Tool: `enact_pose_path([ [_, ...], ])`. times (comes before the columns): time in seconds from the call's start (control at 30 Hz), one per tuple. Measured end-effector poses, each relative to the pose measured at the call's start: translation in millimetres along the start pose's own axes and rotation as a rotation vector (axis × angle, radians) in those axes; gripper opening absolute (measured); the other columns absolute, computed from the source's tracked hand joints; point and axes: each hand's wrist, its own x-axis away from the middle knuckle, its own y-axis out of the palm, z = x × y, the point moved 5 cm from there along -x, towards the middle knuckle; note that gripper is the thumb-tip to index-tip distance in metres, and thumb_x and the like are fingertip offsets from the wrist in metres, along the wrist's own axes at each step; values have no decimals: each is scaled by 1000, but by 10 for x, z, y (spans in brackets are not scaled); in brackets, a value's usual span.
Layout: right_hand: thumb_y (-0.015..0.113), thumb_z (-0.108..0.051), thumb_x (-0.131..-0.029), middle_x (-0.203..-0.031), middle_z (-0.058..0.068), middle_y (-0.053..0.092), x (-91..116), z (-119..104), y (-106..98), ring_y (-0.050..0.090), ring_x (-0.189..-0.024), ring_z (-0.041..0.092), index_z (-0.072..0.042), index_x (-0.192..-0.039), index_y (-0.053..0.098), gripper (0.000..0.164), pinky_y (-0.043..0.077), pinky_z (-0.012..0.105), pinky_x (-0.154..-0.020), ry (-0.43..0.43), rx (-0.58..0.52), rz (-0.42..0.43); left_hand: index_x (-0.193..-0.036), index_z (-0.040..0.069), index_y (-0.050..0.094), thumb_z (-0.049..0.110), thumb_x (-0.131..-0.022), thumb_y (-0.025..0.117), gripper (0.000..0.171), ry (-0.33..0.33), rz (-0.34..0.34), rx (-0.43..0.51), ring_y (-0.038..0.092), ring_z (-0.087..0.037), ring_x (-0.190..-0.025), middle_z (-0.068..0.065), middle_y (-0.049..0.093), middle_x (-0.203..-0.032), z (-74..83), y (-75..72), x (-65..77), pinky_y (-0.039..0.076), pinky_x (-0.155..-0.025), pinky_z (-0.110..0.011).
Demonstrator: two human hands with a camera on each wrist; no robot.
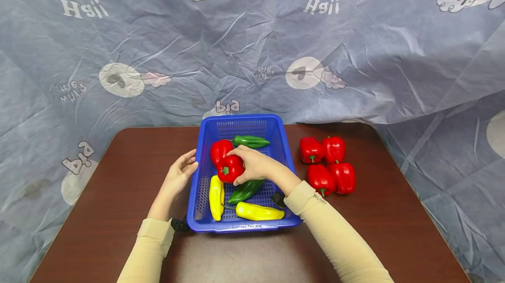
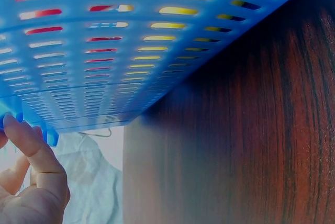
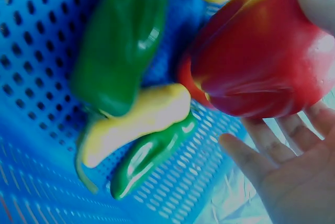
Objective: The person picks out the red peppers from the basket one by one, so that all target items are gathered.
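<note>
My right hand (image 1: 252, 164) grips a glossy red bell pepper (image 1: 231, 169) above the inside of a blue perforated plastic basket (image 1: 193, 195). Another red bell pepper (image 1: 221, 151) lies in the basket just behind it, partly covered. Close to the right wrist are a dark green long pepper (image 1: 245, 192) and a yellow long pepper (image 1: 260, 211). A second yellow pepper (image 1: 216, 198) lies along the left side, and a second green one (image 1: 251, 141) at the back. At the basket's left rim, my left hand (image 1: 179, 177) touches the edge with loosely bent fingers.
Several red bell peppers (image 1: 325, 164) sit grouped on the brown wooden table (image 1: 394, 230), right of the basket. Behind the table hangs a grey-blue printed cloth (image 1: 244, 46). A dark wrist device (image 1: 179, 224) is by the left sleeve.
</note>
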Motion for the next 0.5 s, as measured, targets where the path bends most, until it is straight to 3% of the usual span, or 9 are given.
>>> enact_pose_path([
  [0.23,84,-31,-74,-135,10,56,134,59,-319,54,-123,27,-8,-140,47,79,47,43,-103,-30,-127,141,-150,10,40,11,-101,54,52,2,4,6,56,-3,-101,-19,50,-134,-14,9,-5,48,-82,-12],
  [0.5,83,-23,-77,-133,13,54,363,221,-606,53,-127,31,-7,-137,43,73,42,47,-109,20,-420,246,-151,9,39,11,-100,54,52,-3,-2,43,56,1,-100,-19,50,-134,-32,7,-7,48,-83,-13],
])
